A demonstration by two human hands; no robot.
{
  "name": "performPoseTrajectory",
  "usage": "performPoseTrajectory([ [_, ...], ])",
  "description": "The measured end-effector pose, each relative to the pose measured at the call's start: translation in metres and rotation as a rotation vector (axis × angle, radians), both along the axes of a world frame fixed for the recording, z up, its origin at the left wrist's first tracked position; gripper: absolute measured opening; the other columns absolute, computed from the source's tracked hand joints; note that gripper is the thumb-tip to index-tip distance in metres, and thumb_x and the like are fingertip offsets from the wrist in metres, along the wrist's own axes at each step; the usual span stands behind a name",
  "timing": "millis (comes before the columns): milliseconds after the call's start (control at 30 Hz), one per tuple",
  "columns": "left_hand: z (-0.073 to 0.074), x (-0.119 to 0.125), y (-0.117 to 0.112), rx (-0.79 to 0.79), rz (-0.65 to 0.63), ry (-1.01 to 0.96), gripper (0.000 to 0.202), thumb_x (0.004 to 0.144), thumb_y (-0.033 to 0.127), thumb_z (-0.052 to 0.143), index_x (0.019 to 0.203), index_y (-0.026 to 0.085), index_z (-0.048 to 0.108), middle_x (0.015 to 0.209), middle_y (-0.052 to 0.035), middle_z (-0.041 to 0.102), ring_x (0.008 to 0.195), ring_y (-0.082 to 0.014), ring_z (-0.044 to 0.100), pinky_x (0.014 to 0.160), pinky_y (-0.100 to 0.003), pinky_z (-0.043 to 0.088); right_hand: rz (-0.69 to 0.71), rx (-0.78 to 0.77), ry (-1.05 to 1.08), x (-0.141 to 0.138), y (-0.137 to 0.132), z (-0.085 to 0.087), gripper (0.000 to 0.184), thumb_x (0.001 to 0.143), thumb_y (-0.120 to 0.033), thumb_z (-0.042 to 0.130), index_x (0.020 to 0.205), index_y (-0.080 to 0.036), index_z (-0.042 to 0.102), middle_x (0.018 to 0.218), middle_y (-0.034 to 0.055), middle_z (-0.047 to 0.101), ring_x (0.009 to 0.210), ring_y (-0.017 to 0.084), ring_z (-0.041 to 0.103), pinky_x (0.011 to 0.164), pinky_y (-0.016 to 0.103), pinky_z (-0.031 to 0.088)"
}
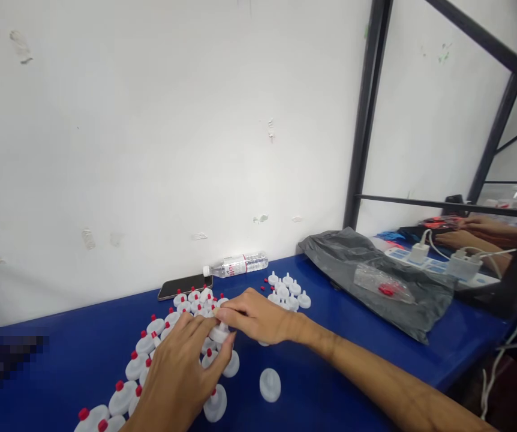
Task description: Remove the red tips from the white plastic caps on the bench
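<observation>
My left hand [182, 366] grips a white nozzle cap [220, 333] by its round base, between thumb and fingers. Over the spout of that cap my right hand [256, 315] is closed in a pinch; what sits between its fingertips is hidden. Many white nozzle caps with red tips [122, 397] stand in rows around and behind my left hand. Beyond my right hand is a cluster of white nozzle caps without red tips [282, 291]. Several small loose red tips [262, 288] lie beside that cluster. One white cap [270, 384] lies apart at the front.
A clear plastic bottle [240, 264] and a dark phone [184, 287] lie by the wall. To the right, a grey plastic bag [375, 282] carries a clear bag with red pieces [387, 289]. Past a black metal frame [366, 114] are a power strip [438, 264] and another person's hands [474, 233].
</observation>
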State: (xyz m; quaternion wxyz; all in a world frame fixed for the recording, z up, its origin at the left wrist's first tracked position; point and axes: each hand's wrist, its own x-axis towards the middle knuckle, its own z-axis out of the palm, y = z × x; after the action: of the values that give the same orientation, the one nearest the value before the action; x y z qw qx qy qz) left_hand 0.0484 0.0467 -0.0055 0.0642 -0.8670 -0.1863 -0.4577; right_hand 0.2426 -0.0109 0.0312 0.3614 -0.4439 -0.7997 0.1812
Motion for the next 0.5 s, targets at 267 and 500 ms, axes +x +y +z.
performPoseTrajectory([
  [267,0.017,0.0,-0.018,-0.504,-0.209,0.07,0.038,0.098,0.031,0.047,0.061,0.024,0.054,0.055,0.0056,0.055,0.047,-0.0117,0.053,0.044,-0.021,0.043,-0.289,0.054,0.088,0.041,0.011,0.017,0.055,0.108,-0.061,0.013,0.073,-0.024,0.035,0.071,-0.0022,0.041,0.067,0.014,0.041,0.064,0.029,0.038],
  [500,0.006,0.007,-0.025,0.01,-0.187,0.035,0.014,0.095,0.025,0.058,0.104,0.027,0.067,0.09,-0.0013,0.072,0.08,-0.0224,0.069,0.065,-0.034,0.062,-0.515,0.045,-0.265,0.118,0.01,0.017,0.038,0.101,-0.035,0.05,0.065,-0.021,0.047,0.065,-0.0009,0.049,0.062,0.014,0.037,0.064,0.033,0.027],
])
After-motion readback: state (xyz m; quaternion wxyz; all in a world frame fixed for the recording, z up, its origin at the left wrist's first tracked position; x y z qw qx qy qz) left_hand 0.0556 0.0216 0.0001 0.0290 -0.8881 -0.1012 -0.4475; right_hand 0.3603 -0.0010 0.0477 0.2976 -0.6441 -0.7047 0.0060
